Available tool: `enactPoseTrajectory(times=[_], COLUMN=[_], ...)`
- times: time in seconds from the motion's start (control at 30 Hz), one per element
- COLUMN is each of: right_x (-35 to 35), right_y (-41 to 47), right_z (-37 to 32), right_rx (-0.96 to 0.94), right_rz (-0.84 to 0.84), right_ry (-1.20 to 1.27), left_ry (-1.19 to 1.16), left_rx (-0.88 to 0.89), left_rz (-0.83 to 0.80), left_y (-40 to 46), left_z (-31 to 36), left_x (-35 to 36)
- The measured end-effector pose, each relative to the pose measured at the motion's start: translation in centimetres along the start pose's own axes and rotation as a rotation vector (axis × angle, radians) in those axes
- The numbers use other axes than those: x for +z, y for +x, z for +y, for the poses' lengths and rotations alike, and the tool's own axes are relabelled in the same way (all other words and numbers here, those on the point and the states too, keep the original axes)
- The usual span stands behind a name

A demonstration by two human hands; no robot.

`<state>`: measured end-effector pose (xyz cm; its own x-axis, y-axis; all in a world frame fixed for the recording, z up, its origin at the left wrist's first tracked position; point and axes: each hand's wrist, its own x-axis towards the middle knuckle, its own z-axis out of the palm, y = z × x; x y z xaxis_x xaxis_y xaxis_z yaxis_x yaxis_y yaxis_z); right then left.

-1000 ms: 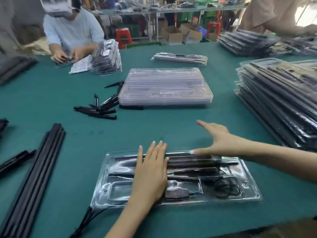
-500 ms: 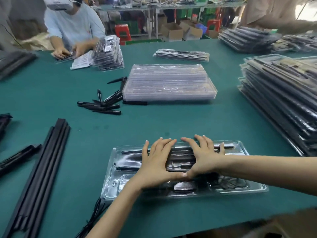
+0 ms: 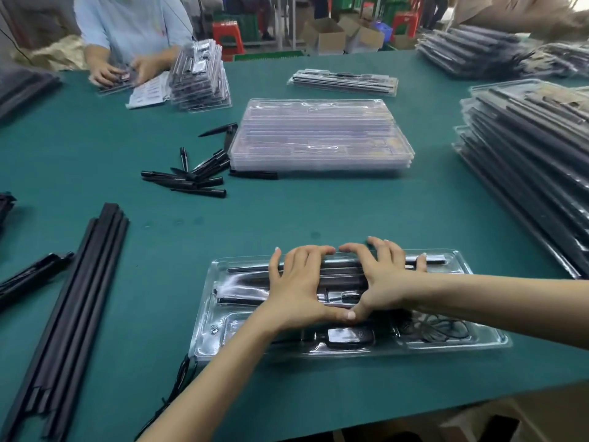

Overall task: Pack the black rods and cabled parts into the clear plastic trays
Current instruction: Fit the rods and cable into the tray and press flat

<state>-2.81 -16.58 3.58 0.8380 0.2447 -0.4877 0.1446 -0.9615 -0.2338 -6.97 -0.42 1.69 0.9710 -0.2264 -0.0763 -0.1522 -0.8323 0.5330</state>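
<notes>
Head view: left hand (image 3: 298,290), right hand (image 3: 381,282) press filled tray (image 3: 478,338), fingers arched, grip holding nothing.

You get bright, even overhead light on the green bench (image 3: 95,148), with only soft, short shadows under the tray (image 3: 484,341). White glare streaks its clear rim and the tray stack (image 3: 322,135) beyond it. Far from the tray, edges bow and smear; the worker (image 3: 134,30) behind is blurred.

Glossy clear plastic tray (image 3: 484,341); matt green table cover (image 3: 318,212).
</notes>
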Motion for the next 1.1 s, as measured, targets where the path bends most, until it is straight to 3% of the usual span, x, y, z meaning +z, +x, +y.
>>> enactPoseTrajectory(times=[0.23,0.47,0.63,0.73,0.83,0.97,1.1], right_x=[0.6,0.6,-0.1,-1.8,-2.7,-0.6,0.8], right_y=[0.4,0.2,-1.2,-1.1,-0.3,1.2,2.6], right_z=[0.1,0.3,0.9,-0.7,-5.5,-12.6,-15.9], right_rx=[0.019,-0.001,-0.077,-0.207,-0.388,-0.468,-0.433], right_rz=[0.003,0.017,0.025,0.032,0.072,0.044,-0.035], right_ry=[-0.065,-0.059,-0.047,-0.126,-0.007,-0.039,-0.164], left_ry=[0.170,0.183,0.034,-0.049,-0.129,-0.374,-0.467], left_rx=[-0.072,-0.073,-0.066,-0.263,-0.488,-0.514,-0.507], left_rz=[-0.077,-0.055,0.216,0.358,0.449,0.293,0.202], left_y=[1.3,0.9,-3.2,-7.1,-10.8,-12.6,-12.5], left_z=[0.7,0.9,-1.5,-5.4,-8.5,-8.9,-9.1], left_x=[0.2,0.1,-2.7,-6.5,-8.4,-7.4,-6.4])
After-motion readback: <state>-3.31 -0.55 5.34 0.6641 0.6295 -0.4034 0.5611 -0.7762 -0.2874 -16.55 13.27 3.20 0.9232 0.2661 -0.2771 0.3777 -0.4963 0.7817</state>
